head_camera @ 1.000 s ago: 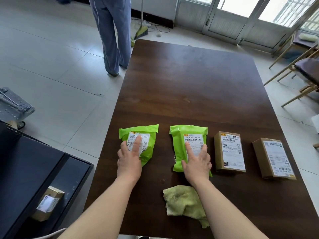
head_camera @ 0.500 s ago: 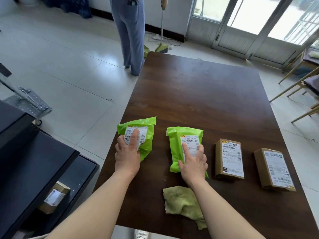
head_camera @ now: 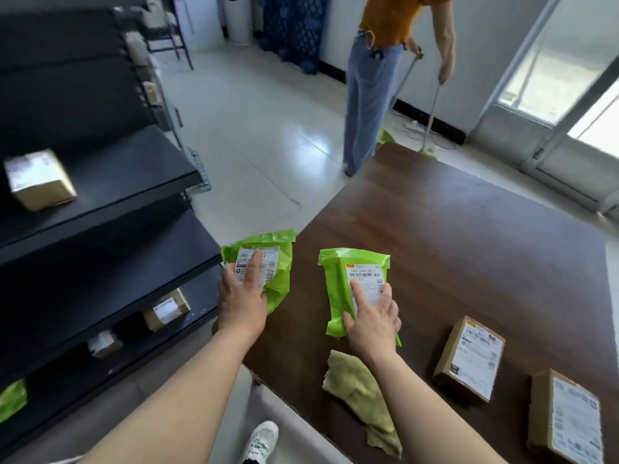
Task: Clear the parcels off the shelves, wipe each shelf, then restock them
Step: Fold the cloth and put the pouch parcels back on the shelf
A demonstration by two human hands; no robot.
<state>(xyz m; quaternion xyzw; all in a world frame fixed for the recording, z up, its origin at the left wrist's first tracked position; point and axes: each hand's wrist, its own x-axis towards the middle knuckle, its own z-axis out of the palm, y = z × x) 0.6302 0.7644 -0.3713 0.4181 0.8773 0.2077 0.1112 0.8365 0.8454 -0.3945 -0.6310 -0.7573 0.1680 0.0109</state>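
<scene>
A: Where are the two green parcels?

B: The left green parcel (head_camera: 273, 262) hangs out past the left edge of the worktop (head_camera: 452, 246), toward the dark shelves (head_camera: 100, 182). The left hand (head_camera: 241, 299) grips it, with the index finger laid along the white label and the thumb tucked at its near side. The right green parcel (head_camera: 338, 289) sits a little in from that edge, toward the near side. The right hand (head_camera: 371, 316) holds it, fingers spread over the label and thumb hooked at its left side.

A: Is the right one lifted off the wood?

B: That cannot be told from this view.

A: What else is on the worktop?

B: A crumpled green cloth (head_camera: 358, 386) lies at the near edge, just beside the person's right wrist. Two brown boxes (head_camera: 469, 358) lie label-up toward the near right corner, close together but apart.

A: And the shelves?

B: A blurred upper box (head_camera: 38, 179) sits on a high shelf. Two lower boxes (head_camera: 165, 309) sit on a shelf further down. A green corner (head_camera: 11, 398) shows at the bottom left. Beyond the worktop's far left corner, another person (head_camera: 368, 95) stands on the tiled floor (head_camera: 251, 128) holding a broom (head_camera: 432, 105).
</scene>
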